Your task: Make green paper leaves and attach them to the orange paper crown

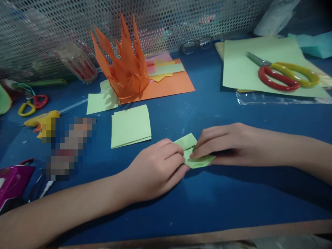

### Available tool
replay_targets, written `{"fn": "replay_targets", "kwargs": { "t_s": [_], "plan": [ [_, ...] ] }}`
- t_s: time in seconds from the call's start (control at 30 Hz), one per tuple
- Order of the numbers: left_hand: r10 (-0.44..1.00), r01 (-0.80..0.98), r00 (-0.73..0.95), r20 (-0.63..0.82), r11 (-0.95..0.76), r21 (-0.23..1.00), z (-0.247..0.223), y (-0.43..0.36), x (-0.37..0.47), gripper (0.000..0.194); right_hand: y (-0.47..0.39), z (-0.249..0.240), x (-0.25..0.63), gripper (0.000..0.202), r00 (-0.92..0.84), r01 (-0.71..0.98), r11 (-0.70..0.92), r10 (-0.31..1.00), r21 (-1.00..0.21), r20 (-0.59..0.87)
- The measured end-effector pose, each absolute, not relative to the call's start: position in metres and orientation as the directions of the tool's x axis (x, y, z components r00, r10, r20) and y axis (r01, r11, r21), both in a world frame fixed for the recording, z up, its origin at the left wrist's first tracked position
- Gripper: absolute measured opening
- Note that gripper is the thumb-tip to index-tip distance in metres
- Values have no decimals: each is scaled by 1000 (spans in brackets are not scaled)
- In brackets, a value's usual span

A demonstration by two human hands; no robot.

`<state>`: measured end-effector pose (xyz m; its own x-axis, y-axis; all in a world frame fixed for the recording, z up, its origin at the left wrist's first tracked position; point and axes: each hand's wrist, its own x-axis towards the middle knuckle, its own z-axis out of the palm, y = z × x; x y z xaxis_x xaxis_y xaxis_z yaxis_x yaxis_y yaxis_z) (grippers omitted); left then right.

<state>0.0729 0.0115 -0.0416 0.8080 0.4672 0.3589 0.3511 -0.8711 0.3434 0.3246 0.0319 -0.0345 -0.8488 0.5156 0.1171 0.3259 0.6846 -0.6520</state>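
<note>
A small piece of light green paper (187,142), partly folded, lies on the blue table between my hands. My left hand (162,166) grips its left side with curled fingers. From the right, my right hand (223,143) pinches the paper, fingertips pressing on top and the thumb low at its right corner. Fingers cover part of the folds. Just left of the hands rests a stack of square green sheets (131,126). Behind it stands an orange folded-paper piece with tall spikes (127,69), beside more green squares (101,103).
Large red-and-yellow scissors (278,77) lie on green sheets (241,62) at the back right. Eyeglasses (195,45) rest near the perforated metal panel (166,27). To the left are a yellow glue gun (43,119), small scissors (33,104) and a clear jar (77,64).
</note>
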Motion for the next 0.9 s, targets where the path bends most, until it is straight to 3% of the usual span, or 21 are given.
{"fn": "replay_targets", "kwargs": {
  "t_s": [0.13, 0.4, 0.67, 0.9],
  "plan": [
    [581, 405, 742, 336, -786, 467, -43, 11, 76, 17, 34, -35, 324, 25, -749, 421, 469, 662, -776, -7],
    [737, 446, 637, 228, -593, 671, -43, 12, 80, 23, 24, -36, 306, 22, -536, 487, 178, 834, -855, -132],
    [788, 505, 603, 125, -498, 705, -40, 13, 81, 11, 21, -34, 301, 25, -494, 575, 288, 868, -766, -45],
    [766, 470, 631, 118, -499, 728, -41, 9, 80, 22, 18, -42, 301, 24, -494, 584, 372, 868, -721, 48]
  ]
}}
